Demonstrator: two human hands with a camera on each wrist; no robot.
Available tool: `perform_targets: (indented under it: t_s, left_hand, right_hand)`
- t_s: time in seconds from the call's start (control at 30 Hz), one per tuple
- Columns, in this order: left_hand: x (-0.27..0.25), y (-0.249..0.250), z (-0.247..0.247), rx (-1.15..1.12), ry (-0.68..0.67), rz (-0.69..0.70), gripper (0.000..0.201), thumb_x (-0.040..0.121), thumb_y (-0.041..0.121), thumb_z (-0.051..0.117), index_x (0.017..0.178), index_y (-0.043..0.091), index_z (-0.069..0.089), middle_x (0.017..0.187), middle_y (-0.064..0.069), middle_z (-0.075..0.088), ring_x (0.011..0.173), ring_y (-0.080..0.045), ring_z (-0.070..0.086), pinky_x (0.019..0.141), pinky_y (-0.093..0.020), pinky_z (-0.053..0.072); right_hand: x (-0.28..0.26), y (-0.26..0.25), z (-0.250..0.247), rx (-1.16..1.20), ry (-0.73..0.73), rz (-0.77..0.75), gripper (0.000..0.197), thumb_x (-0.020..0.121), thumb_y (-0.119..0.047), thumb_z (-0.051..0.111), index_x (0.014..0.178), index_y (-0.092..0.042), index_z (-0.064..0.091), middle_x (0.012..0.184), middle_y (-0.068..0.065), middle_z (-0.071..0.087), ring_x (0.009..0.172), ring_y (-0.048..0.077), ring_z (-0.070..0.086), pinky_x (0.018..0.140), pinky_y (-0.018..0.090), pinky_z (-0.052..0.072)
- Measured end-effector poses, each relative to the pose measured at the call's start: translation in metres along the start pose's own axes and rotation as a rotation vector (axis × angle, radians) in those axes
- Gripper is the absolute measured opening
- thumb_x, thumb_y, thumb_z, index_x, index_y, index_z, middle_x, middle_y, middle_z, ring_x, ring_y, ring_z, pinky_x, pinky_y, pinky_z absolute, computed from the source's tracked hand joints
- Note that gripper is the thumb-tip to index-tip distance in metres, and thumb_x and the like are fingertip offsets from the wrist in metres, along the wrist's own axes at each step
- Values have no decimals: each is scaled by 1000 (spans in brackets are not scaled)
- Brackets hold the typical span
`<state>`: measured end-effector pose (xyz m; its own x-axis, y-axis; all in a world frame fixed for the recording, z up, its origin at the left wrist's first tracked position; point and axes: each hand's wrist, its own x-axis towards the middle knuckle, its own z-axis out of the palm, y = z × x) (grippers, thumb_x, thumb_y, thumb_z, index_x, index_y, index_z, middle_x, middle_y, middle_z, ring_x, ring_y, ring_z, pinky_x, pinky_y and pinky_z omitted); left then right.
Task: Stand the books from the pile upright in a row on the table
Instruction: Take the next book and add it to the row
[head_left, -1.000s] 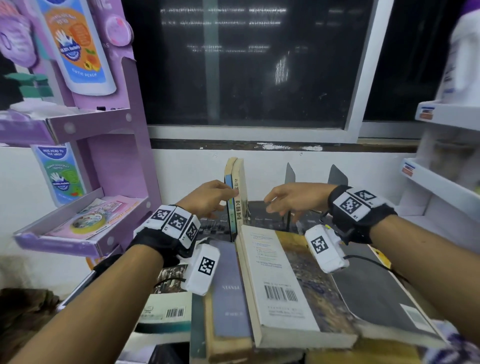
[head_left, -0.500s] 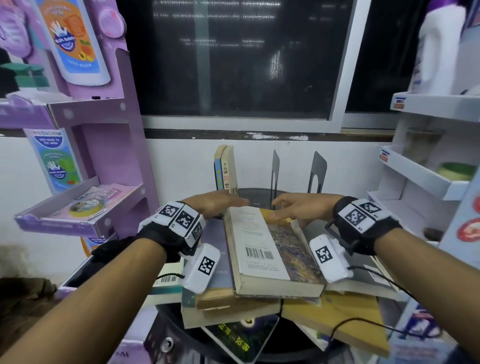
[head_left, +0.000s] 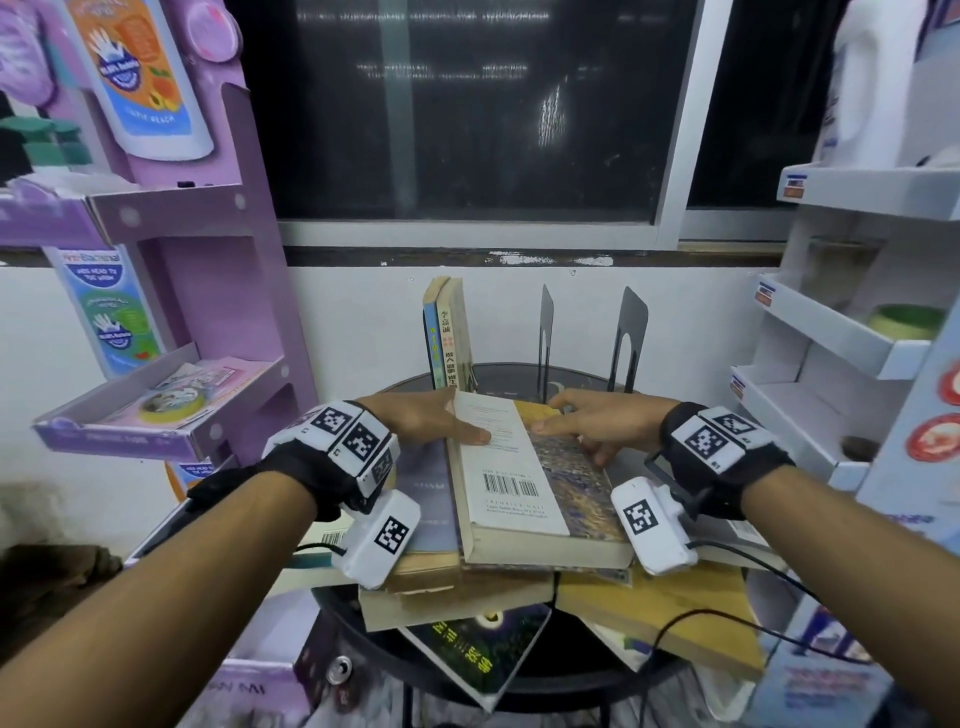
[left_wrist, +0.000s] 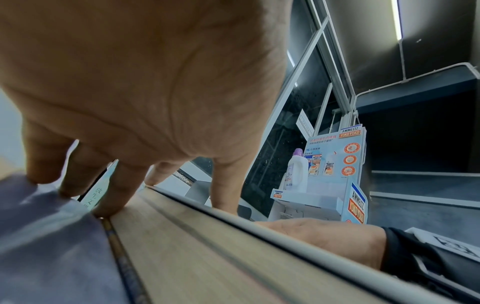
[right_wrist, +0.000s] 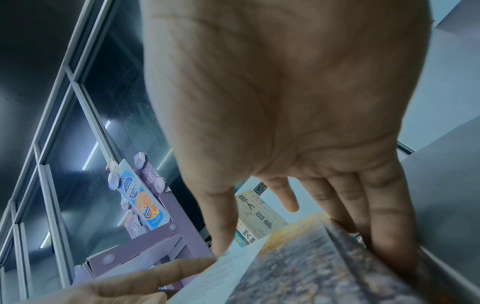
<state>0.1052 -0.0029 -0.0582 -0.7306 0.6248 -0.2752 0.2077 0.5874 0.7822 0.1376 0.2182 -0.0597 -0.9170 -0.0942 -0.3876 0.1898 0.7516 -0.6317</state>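
Observation:
A pile of books lies on the round black table (head_left: 519, 375). The top book (head_left: 519, 483) shows a white back cover with a barcode. My left hand (head_left: 447, 423) grips its far left edge, with the thumb on the cover and the fingers down the page edge (left_wrist: 207, 257). My right hand (head_left: 576, 436) grips the far right side, thumb on the cover (right_wrist: 298, 267) and fingers along the edge. Two books (head_left: 447, 332) stand upright at the back of the table.
Two black metal bookends (head_left: 628, 332) stand behind the pile to the right of the upright books. A purple display stand (head_left: 208, 312) is close on the left, white shelves (head_left: 831, 338) on the right. A black cable (head_left: 727, 618) runs over the yellow book low in the pile.
Both hands drew back from the upright books to the pile. They now hold the far end of the top book, thumbs on its cover.

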Motion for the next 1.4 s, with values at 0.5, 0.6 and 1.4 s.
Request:
perform_targets:
  t_s: [0.5, 0.6, 1.4]
  left_hand:
    - [4, -18, -9, -10, 129, -70, 76, 75, 33, 79, 137, 14, 40, 124, 3, 65, 117, -16, 59, 109, -38, 40]
    - [-2, -12, -6, -27, 133, -67, 63, 82, 24, 75, 134, 14, 41, 124, 2, 65, 117, -17, 59, 107, -37, 43]
    - [-19, 11, 9, -540, 501, 172, 79, 68, -19, 73, 134, 16, 48, 112, -2, 60, 99, -23, 65, 69, -35, 61]
  right_hand:
    - [-5, -1, 0, -16, 22, -17, 68, 83, -24, 76, 141, -18, 41, 124, 13, 58, 103, 30, 67, 89, 48, 56]
    - [-7, -5, 1, -23, 40, -22, 70, 81, -23, 77, 142, -18, 41, 125, 15, 57, 106, 35, 66, 91, 55, 53]
    - [-23, -11, 2, 442, 374, -38, 67, 70, -2, 83, 123, -24, 49, 116, 12, 58, 80, 26, 60, 55, 33, 49]
